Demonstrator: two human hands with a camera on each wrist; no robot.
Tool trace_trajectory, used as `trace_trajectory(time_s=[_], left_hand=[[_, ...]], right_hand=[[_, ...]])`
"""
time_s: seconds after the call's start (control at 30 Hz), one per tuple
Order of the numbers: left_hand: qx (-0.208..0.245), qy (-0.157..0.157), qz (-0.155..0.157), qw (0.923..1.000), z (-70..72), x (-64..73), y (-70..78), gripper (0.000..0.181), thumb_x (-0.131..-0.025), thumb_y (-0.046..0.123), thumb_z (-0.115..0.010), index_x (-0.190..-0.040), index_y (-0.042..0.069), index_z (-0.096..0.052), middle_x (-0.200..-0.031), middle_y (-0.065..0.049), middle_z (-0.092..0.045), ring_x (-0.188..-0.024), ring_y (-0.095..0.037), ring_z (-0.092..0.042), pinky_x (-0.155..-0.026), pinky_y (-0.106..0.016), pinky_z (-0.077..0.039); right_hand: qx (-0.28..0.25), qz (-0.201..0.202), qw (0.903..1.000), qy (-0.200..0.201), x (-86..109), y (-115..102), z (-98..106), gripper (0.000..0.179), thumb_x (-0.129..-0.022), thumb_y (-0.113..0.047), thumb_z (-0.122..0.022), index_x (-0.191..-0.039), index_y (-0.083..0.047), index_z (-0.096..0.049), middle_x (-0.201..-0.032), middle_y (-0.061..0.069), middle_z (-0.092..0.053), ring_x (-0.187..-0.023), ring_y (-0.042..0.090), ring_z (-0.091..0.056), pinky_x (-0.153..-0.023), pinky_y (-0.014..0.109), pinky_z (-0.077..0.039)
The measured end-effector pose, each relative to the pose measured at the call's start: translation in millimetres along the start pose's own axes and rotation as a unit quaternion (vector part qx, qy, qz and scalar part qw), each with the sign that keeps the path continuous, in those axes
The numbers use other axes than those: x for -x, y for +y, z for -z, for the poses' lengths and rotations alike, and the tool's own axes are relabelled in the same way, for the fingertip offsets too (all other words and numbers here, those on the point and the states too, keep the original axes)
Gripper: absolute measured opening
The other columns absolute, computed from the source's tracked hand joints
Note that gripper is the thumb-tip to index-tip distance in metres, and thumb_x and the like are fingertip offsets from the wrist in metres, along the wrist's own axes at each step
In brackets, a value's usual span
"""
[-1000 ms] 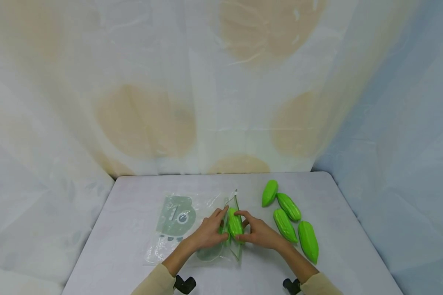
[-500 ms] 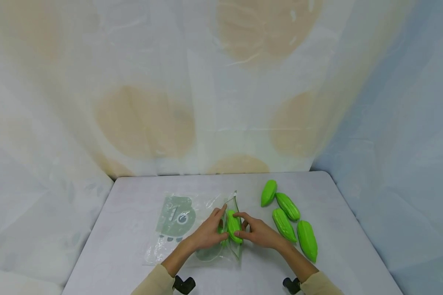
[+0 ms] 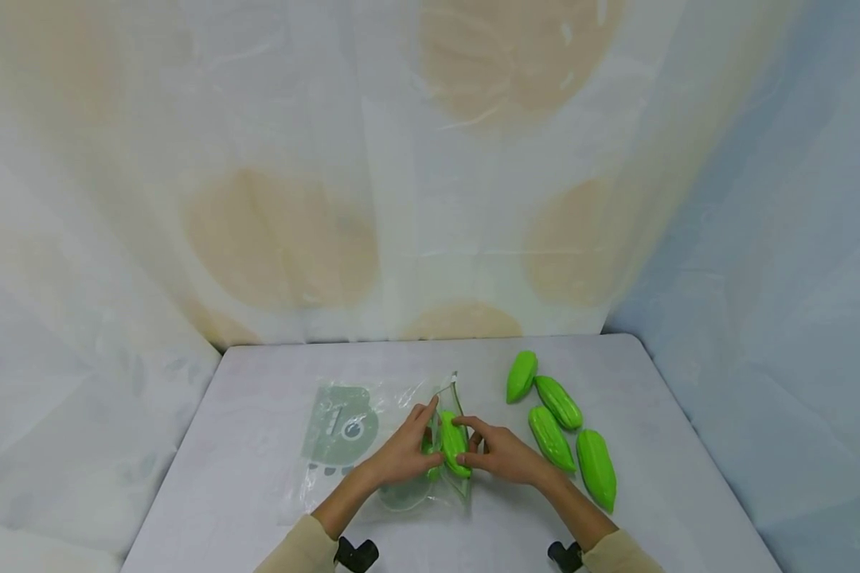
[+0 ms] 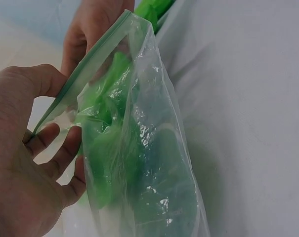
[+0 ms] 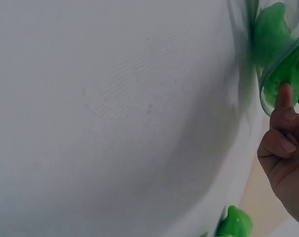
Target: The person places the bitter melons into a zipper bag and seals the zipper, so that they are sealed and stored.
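A clear zip bag [image 3: 340, 426] with a green dinosaur-like print lies on the table, its green-edged mouth facing right. My left hand [image 3: 401, 452] holds the mouth apart; in the left wrist view its thumb and fingers grip the zip edge [image 4: 65, 94]. My right hand [image 3: 505, 455] pinches a bright green ridged star fruit [image 3: 451, 436] between thumb and index finger, right at the mouth. In the right wrist view that star fruit [image 5: 290, 74] sits partly inside the bag's rim. Another green shape [image 4: 107, 168] shows through the plastic deeper in the bag.
Several more star fruits lie to the right of my right hand, the nearest one [image 3: 552, 438] beside my forearm and another [image 3: 597, 469] farther right. A white-covered table [image 3: 258, 398] ends at a patterned curtain [image 3: 401, 239] behind it.
The pinched star fruit has shifted slightly left and toward me, within the bag's mouth. Both hands keep nearly the same place and hold.
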State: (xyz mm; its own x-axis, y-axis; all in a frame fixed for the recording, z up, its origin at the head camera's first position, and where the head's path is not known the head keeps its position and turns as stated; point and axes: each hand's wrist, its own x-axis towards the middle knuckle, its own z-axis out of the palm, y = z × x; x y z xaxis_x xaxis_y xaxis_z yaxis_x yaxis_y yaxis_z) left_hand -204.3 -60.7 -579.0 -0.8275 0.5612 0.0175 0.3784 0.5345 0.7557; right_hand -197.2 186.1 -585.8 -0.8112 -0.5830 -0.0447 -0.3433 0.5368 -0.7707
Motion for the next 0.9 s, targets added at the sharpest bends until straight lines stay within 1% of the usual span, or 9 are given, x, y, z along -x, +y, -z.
trace_trajectory(time_s=[0.17, 0.33, 0.53, 0.63, 0.77, 0.9], left_hand=[[-0.002, 0.0, 0.003, 1.0, 0.0, 0.1, -0.9, 0.096, -0.087, 0.028, -0.069, -0.161, 0.004, -0.012, -0.132, -0.002, -0.041, -0.107, -0.012, -0.055, -0.083, -0.025, -0.049], [0.001, -0.002, 0.006, 1.0, 0.1, -0.4, -0.8, 0.097, -0.088, 0.028, -0.07, -0.162, 0.006, -0.011, -0.132, -0.002, -0.041, -0.108, -0.012, -0.055, -0.084, -0.025, -0.049], [0.003, 0.0, 0.0, 1.0, 1.3, -0.8, 0.4, 0.098, -0.086, 0.025, -0.071, -0.162, 0.007, -0.011, -0.132, -0.003, -0.042, -0.109, -0.014, -0.057, -0.085, -0.025, -0.05], [0.005, 0.003, -0.005, 1.0, 2.0, -0.8, 1.3, 0.098, -0.085, 0.023, -0.071, -0.162, 0.005, -0.012, -0.131, -0.003, -0.042, -0.11, -0.016, -0.058, -0.085, -0.025, -0.051], [0.017, 0.004, -0.011, 0.9998, 1.7, -0.9, 2.5, 0.097, -0.084, 0.018, -0.07, -0.161, 0.005, -0.012, -0.131, -0.003, -0.043, -0.112, -0.019, -0.058, -0.083, -0.024, -0.052], [0.026, 0.007, -0.017, 0.9995, 0.5, -1.1, 3.0, 0.097, -0.084, 0.015, -0.07, -0.161, 0.004, -0.012, -0.131, -0.004, -0.042, -0.113, -0.021, -0.058, -0.081, -0.023, -0.052]], right_hand=[[0.002, 0.005, 1.0, -0.002, 0.1, -1.5, -0.6, 0.063, -0.096, -0.039, -0.067, -0.151, -0.02, -0.042, -0.093, -0.007, -0.065, -0.069, 0.007, -0.057, -0.061, 0.025, -0.049], [-0.003, -0.001, 1.0, -0.003, -1.1, -3.5, -0.1, 0.062, -0.096, -0.036, -0.068, -0.15, -0.019, -0.044, -0.092, -0.007, -0.064, -0.068, 0.007, -0.057, -0.061, 0.025, -0.049], [-0.006, -0.013, 0.9999, -0.002, -2.8, -5.1, 0.1, 0.061, -0.095, -0.031, -0.07, -0.149, -0.017, -0.045, -0.093, -0.006, -0.064, -0.07, 0.01, -0.058, -0.061, 0.025, -0.049], [-0.008, -0.01, 0.9999, 0.0, -3.4, -5.8, -0.6, 0.061, -0.095, -0.026, -0.07, -0.149, -0.014, -0.045, -0.094, -0.005, -0.064, -0.07, 0.01, -0.058, -0.061, 0.024, -0.049], [-0.015, -0.001, 0.9999, -0.003, -4.3, -6.9, -1.8, 0.06, -0.095, -0.02, -0.07, -0.149, -0.013, -0.045, -0.097, -0.003, -0.065, -0.07, 0.009, -0.057, -0.061, 0.024, -0.048], [-0.009, 0.003, 0.9999, -0.006, -5.0, -7.2, -2.7, 0.059, -0.095, -0.018, -0.069, -0.149, -0.014, -0.046, -0.1, -0.003, -0.067, -0.07, 0.008, -0.056, -0.061, 0.024, -0.048]])
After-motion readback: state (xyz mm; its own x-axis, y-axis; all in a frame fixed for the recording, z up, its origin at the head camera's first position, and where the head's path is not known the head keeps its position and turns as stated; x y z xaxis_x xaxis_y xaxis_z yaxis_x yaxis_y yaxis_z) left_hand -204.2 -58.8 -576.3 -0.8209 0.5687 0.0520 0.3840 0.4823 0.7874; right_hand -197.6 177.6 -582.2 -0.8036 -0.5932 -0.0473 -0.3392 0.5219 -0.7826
